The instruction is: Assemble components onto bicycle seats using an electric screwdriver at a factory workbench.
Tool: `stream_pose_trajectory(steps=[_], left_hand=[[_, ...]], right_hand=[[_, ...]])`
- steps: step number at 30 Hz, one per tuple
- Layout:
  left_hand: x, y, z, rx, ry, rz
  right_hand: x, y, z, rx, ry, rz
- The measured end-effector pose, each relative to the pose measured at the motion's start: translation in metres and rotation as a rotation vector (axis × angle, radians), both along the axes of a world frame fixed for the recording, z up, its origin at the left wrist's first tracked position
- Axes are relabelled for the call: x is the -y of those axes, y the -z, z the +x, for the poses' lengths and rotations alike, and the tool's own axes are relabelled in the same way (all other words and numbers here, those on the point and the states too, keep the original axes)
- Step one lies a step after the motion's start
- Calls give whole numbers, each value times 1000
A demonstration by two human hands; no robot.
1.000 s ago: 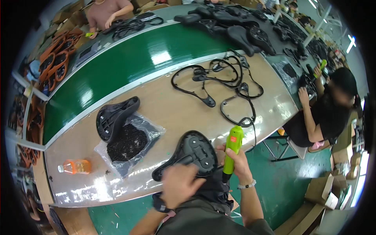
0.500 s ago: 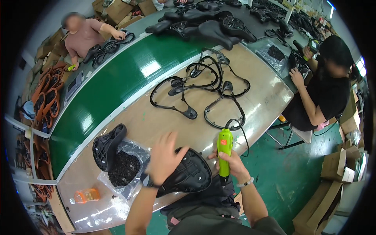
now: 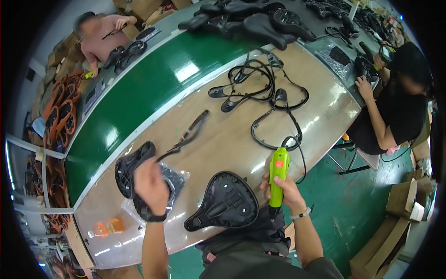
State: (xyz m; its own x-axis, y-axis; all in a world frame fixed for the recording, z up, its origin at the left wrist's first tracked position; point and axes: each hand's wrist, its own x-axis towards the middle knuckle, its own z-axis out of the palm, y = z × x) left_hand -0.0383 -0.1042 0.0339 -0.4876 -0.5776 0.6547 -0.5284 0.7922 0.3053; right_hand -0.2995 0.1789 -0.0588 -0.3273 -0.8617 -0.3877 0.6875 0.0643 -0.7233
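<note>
My left hand, smeared by motion, is closed on the near end of a thin black saddle rim, seen edge-on and slanting up to the right. It is over the bag of small black parts, beside a black bicycle saddle at the left. My right hand is wrapped around a lime-green electric screwdriver, its bit pointing down past the table's near edge. Between my hands a second bicycle saddle lies underside up, with its nose toward the left. Neither hand touches that one.
Several black looped rims lie tangled on the far table. The screwdriver's cord curves up beside them. An orange bottle lies at the left. Beyond the green strip are piled saddles. Two people work nearby; cartons stand right.
My left hand has moved left from above the near saddle and now has a rim in it. One loop is gone from the tangle. The right hand still grips the screwdriver.
</note>
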Motion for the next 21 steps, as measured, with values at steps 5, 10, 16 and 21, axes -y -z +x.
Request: stream_pose_trajectory(steps=[5,10,16,21], left_hand=[[-71,-4,76,-1123,-93,1203],[-141,31,86,-976,-129,1549],[-145,38,98,-620,-148,1525],[-130,29,97,-109,-97,992]], right_hand=[[-1,-9,6,-7,12,37],[15,-35,19,-139,30,108],[14,-47,39,-373,44,197],[15,-55,48,-427,-8,249]])
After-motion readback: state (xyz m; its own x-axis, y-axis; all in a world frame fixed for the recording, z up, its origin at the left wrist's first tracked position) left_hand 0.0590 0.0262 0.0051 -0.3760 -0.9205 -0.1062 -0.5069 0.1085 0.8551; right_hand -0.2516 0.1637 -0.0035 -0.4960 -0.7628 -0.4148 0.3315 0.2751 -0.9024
